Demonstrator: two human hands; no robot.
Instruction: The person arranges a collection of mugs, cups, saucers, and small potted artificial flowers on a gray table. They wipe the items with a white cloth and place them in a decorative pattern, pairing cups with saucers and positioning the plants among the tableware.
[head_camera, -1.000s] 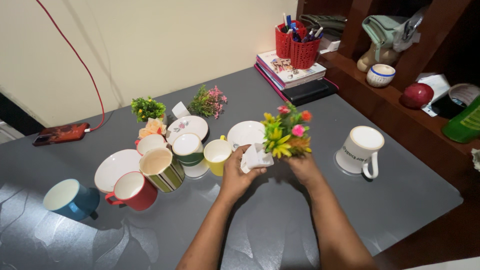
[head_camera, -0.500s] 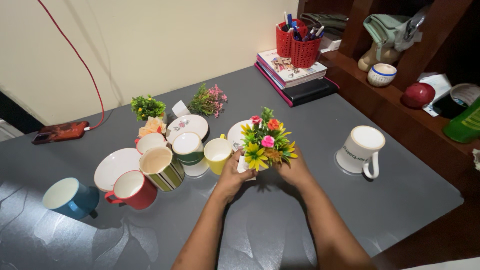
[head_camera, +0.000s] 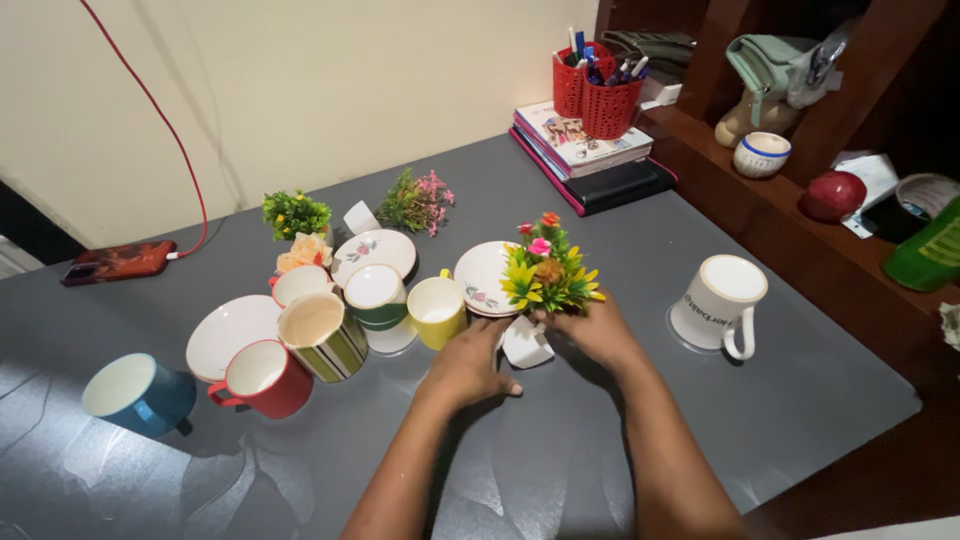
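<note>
Home study or living room. Grey bench (head_camera: 620, 440) against cream wall; household mugs (head_camera: 715, 305) and saucers (head_camera: 228, 328); stacked books (head_camera: 580, 150), red pen holders (head_camera: 598, 95) at far right corner; wooden shelf (head_camera: 800, 215) with trinkets; phone (head_camera: 118, 263) charging at far left edge.

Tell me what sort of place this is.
Probably a home desk or study corner: a grey table against a wall, red pen holders on stacked books, and wooden shelves of odds and ends. Mugs, saucers and small artificial plants crowd the tabletop.
</note>
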